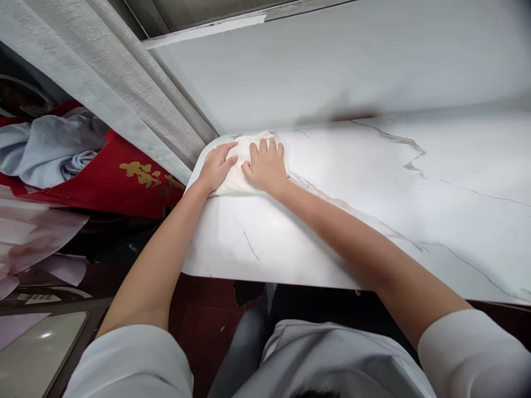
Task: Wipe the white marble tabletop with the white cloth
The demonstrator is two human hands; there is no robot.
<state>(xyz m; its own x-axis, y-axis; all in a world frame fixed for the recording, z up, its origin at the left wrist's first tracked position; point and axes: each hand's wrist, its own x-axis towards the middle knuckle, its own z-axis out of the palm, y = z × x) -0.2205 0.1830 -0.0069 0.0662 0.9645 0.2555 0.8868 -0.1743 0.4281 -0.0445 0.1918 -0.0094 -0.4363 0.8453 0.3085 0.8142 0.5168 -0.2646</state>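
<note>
A soft white folded cloth (pixel 239 178) lies at the left end of the white marbled table (pixel 257 237). My left hand (pixel 218 166) rests on the cloth's left side, fingers stretched out and pointing away from me. On its right side my right hand (pixel 267 165) lies flat with the fingers spread. Both palms press down from above, and the cloth shows between them. What lies beneath the palms is hidden.
A pale wall panel (pixel 332 66) rises behind the table, and a grey curtain (pixel 136 83) hangs close by its left end. Left of that stands a red bag (pixel 133 177) with gold lettering, holding light blue fabric (pixel 53 146). Pink sheer fabric (pixel 37 237) hangs below.
</note>
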